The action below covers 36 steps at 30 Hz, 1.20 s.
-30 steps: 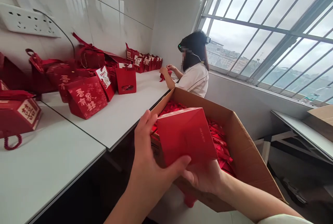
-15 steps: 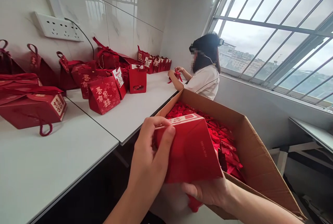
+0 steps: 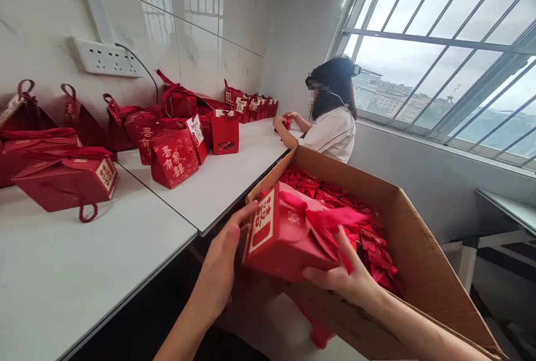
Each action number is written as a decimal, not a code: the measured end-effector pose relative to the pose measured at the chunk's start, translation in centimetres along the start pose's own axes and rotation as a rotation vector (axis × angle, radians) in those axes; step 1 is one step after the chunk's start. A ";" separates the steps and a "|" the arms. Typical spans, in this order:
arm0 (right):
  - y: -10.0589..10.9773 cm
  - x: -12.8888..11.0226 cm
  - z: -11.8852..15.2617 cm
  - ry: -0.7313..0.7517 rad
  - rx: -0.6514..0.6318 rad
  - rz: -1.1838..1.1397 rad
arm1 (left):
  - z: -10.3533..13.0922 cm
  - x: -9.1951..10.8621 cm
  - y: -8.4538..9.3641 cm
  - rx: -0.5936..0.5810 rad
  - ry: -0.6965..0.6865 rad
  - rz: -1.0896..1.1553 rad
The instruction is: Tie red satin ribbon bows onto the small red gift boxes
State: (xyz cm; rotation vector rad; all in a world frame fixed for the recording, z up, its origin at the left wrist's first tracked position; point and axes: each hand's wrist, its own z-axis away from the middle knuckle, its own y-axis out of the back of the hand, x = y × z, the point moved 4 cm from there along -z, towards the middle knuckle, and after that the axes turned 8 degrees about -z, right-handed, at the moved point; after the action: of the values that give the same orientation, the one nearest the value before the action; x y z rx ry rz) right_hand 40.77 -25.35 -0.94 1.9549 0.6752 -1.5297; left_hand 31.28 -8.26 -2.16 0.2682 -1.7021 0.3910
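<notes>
A red gift box (image 3: 288,238) with a cream label on one end and a pink-red ribbon on top is held between both hands. My left hand (image 3: 224,257) grips its labelled end, partly behind the box. My right hand (image 3: 349,271) holds the other end, with its thumb on the lower side and its fingers by the ribbon. Just behind it stands an open cardboard carton (image 3: 422,249) filled with small red packages (image 3: 372,238).
The white table (image 3: 138,249) at left bears several red gift boxes (image 3: 175,157) and bags. A person (image 3: 333,129) in white sits beyond the carton, handling a small red item. A barred window is at right.
The held box has been turned over, so its ribboned top and end label now show instead of the plain face. The view has shifted slightly, moving the table's boxes to the right.
</notes>
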 end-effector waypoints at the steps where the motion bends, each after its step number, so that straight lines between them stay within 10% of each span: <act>1: 0.4 -0.6 0.0 0.099 0.061 0.143 | 0.1 -0.6 -0.1 -0.033 0.019 0.002; 8: 0.4 -3.5 0.5 0.632 0.118 0.644 | 0.5 -1.5 -0.8 -0.131 0.029 0.088; 16: 0.2 -3.9 0.6 0.611 0.102 0.661 | 0.7 -1.5 -1.0 -0.091 0.133 0.157; 24: 2.1 -1.6 -0.3 0.082 0.148 0.271 | -0.1 -5.2 0.4 -0.053 0.194 -0.187; 33: 4.0 -0.1 -0.6 -0.534 0.196 -0.791 | 3.5 -21.2 2.1 -0.310 0.554 -0.781; 36: 4.3 -0.4 -0.5 -0.561 0.262 -0.863 | 5.2 -23.2 1.3 -0.436 0.528 -0.850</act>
State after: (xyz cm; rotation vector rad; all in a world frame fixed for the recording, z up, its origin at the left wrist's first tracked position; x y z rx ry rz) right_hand 43.93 -28.09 0.03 1.2943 1.1784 -2.6490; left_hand 29.94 -10.10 -25.83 0.4827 -0.9891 -0.5002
